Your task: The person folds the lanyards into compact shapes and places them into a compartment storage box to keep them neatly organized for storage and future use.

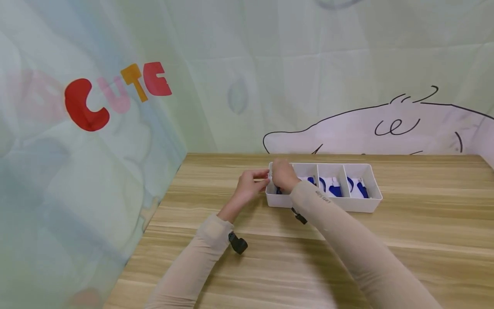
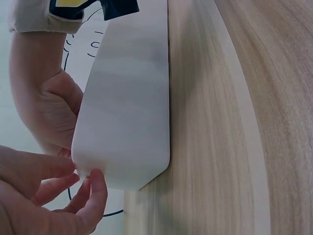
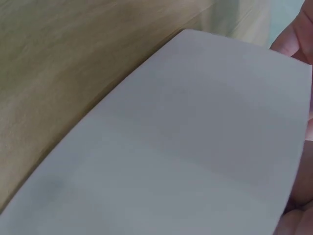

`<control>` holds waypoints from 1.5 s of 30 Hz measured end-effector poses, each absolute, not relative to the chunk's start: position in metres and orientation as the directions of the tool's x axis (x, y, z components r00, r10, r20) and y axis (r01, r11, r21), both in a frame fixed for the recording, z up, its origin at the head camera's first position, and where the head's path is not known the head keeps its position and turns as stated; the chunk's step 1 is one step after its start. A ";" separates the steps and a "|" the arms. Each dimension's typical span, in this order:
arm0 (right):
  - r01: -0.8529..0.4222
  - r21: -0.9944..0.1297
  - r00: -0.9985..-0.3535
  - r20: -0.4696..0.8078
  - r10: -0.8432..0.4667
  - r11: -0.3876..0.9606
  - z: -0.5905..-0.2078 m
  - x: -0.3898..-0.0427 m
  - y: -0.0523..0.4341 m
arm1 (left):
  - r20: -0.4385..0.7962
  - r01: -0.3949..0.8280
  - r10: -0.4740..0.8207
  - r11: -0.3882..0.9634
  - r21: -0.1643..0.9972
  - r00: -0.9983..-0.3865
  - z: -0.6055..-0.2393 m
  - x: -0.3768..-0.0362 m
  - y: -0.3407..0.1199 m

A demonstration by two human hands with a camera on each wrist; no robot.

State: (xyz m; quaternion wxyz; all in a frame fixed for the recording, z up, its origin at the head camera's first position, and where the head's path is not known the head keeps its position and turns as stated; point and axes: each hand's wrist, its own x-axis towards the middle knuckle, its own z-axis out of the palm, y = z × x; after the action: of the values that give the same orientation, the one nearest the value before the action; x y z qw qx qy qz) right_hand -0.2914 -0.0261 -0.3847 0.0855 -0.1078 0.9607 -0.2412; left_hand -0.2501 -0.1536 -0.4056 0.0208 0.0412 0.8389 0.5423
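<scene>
The white divided tray (image 1: 368,201) sat on the wooden table (image 1: 424,240), its three visible compartments holding blue-and-white items (image 1: 335,187). Your left hand (image 1: 251,185) pinched the tray's left end wall. Your right hand (image 1: 284,175) curled into the leftmost compartment; what it held, I cannot tell.

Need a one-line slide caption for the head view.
Both hands, left hand and right hand, meet at the left end of a white tray on a wooden table.
</scene>
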 end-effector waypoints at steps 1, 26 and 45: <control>-0.164 -0.480 -0.963 -0.112 -0.246 0.862 -0.385 -0.291 -0.026 | 0.010 0.046 0.092 0.408 0.912 -0.996 -0.406 -0.250 -0.154; -0.237 -0.430 -0.952 -0.075 -0.296 0.871 -0.389 -0.292 -0.020 | 0.016 0.056 0.102 0.398 0.916 -0.995 -0.409 -0.248 -0.149; -0.216 -0.612 -0.920 -0.134 -0.369 0.761 -0.331 -0.293 0.017 | 0.007 0.038 0.081 0.393 0.919 -0.997 -0.407 -0.253 -0.150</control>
State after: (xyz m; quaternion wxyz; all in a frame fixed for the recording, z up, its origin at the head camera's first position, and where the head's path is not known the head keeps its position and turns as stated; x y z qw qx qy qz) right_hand -0.2934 0.0170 -0.3313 0.1241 -0.1573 0.9300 -0.3082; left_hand -0.2532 -0.1501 -0.4071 0.0194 0.0357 0.8345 0.5496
